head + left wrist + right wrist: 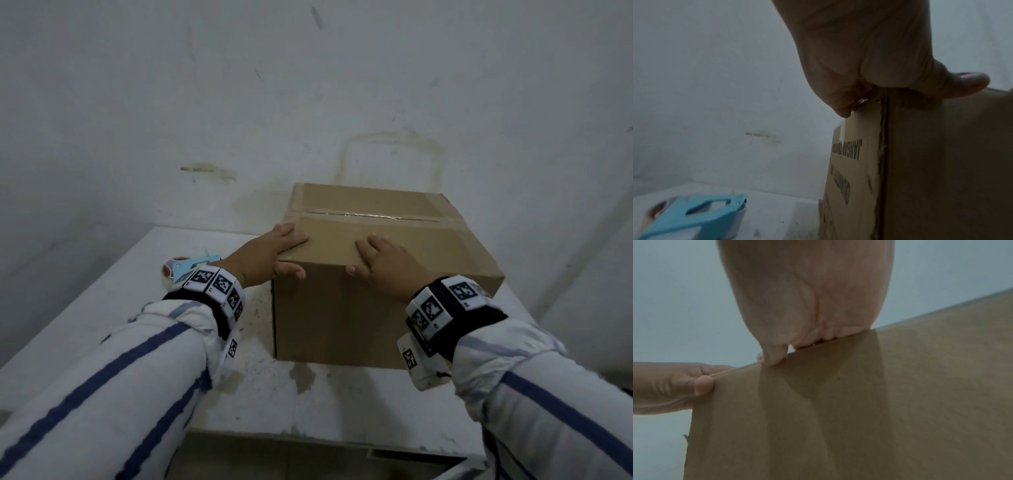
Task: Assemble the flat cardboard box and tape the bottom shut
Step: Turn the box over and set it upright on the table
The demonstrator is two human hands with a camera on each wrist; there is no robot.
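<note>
A brown cardboard box [342, 315] stands assembled on the white table [102, 308]. A strip of clear tape [370, 215] runs along the seam of its closed upper flaps. My left hand [277, 250] lies flat on the box's near left corner, thumb down on the front face. My right hand [383, 260] lies flat on the top near the front edge, thumb tip over that edge. In the left wrist view the left hand [869, 56] sits on the box [941, 162] corner. The right wrist view shows the right hand [807, 296] on the box [879, 402] edge and the left hand [663, 386] at the corner.
A light blue tape dispenser [186, 267] lies on the table left of the box, just behind my left wrist; it shows too in the left wrist view as the dispenser [694, 216]. A stained white wall rises close behind the box. The table's front edge [308, 442] is near me.
</note>
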